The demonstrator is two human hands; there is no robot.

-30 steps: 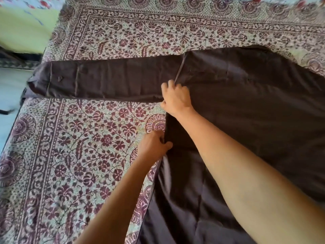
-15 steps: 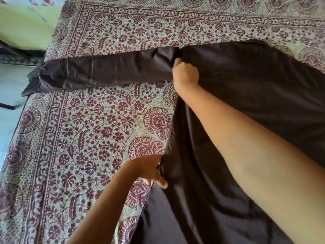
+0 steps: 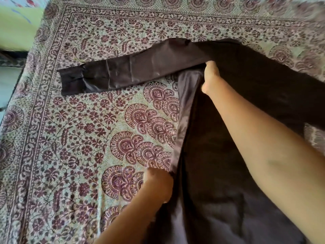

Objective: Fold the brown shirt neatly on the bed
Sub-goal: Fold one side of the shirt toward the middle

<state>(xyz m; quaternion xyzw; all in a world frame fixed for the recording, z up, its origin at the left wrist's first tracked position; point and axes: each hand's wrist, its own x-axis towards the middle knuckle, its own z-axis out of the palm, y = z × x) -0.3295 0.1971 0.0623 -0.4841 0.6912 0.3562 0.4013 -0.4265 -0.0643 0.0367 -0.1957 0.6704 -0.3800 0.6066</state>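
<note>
The brown shirt lies over the right half of the bed, one long sleeve trailing out to the left. My right hand grips the shirt at the armpit, where the sleeve joins the body, and holds it lifted. My left hand grips the shirt's left side edge lower down. Between the two hands that edge is raised off the bed and its shiny underside shows.
The bed is covered by a floral maroon-and-cream printed sheet with a patterned border. The bed's left edge runs beside a pale floor. A green and flowered cloth lies at the top left.
Both hands have pulled the shirt's left edge up and to the right. The sleeve has slid rightward across the bed, off the left edge, baring more of the sheet.
</note>
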